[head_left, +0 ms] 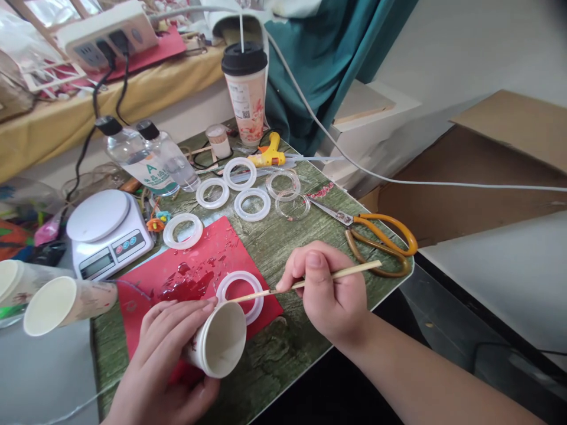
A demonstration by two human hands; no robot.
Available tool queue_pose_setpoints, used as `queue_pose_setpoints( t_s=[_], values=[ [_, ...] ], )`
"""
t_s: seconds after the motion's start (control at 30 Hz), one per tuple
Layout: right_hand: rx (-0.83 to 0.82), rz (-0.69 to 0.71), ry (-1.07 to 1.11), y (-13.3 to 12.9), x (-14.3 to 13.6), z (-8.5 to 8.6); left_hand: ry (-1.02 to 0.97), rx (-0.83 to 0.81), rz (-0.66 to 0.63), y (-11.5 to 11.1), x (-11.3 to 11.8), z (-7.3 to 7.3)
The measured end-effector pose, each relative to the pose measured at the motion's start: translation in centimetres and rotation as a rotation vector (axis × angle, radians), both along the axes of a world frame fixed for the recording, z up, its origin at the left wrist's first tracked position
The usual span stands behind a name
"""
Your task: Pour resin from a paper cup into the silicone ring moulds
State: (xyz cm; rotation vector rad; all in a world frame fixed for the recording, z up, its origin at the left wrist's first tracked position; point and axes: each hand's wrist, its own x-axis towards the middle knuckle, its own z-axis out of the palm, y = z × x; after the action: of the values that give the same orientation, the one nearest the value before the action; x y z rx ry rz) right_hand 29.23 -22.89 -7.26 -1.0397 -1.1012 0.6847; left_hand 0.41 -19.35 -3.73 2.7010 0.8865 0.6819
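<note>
My left hand [170,354] is wrapped round a white paper cup [224,342], tilted with its mouth toward me. A thin wooden stick [357,270] is pinched in my right hand [330,292]; its far end reaches the cup's upper rim, over a translucent white ring mould [256,308]. That ring lies on a red sheet [224,242] wetted with clear, shiny liquid. Beyond the sheet are several more ring moulds [252,204] and two clear thin rings [293,206].
Orange-handled scissors [385,236] lie open at the right. Behind are a yellow glue gun [272,152], a tall lidded cup [245,97] and two bottles [144,165]. At the left stand a white scale [110,227] and paper cups [73,304]. A white cable [310,109] hangs across.
</note>
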Motion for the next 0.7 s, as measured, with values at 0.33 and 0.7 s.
queue_pose_setpoints(
  t_s=[0.33, 0.7],
  values=[
    [0.003, 0.007, 0.034, 0.0, -0.1, -0.3, -0.014, 0.014, 0.006, 0.3, 0.0, -0.1],
    [0.074, 0.141, 0.002, -0.8, 0.1, 1.3, -0.091, -0.123, 0.128, -0.2, -1.7, -0.5]
  ],
)
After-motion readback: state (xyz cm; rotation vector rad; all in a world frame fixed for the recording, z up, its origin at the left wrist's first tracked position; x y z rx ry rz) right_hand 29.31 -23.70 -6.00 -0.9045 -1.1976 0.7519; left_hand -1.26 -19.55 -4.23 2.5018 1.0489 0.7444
